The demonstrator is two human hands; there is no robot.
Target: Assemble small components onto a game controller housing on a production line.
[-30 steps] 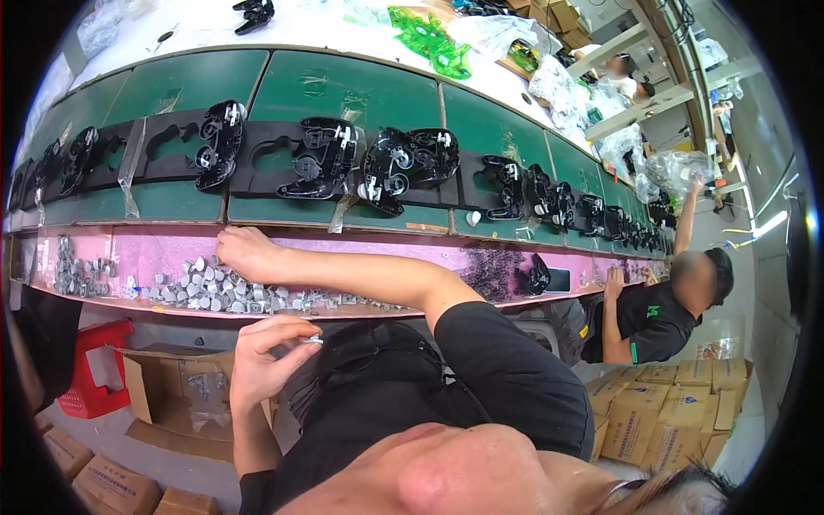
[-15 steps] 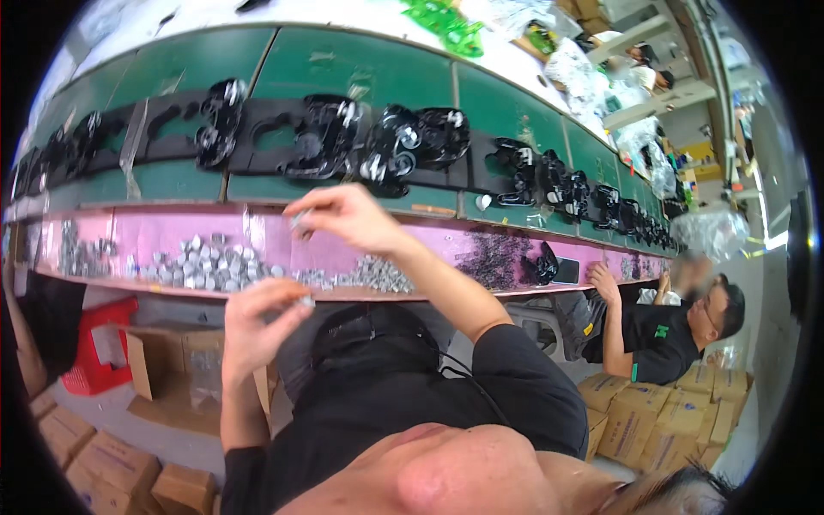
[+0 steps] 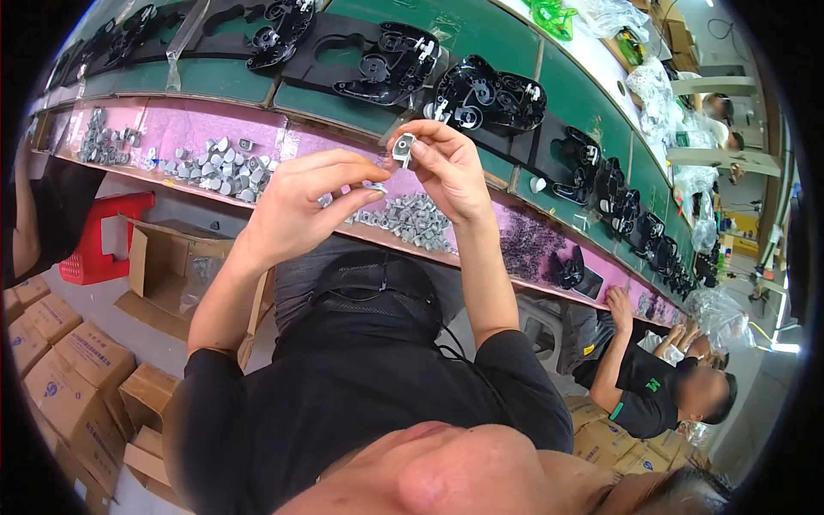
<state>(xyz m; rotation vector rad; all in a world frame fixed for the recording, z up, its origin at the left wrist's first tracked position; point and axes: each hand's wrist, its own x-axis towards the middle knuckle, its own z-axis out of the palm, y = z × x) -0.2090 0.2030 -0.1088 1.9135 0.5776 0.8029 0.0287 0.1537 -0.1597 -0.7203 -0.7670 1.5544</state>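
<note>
Grey plastic part (image 3: pixel 402 149) pinched by right hand (image 3: pixel 455 176), upper centre of frame.
Left hand (image 3: pixel 300 202) pinches a small piece (image 3: pixel 375 187) just beside. Right hand has left the grey pile (image 3: pixel 227 167), left of centre; pick-up looks done.
</note>
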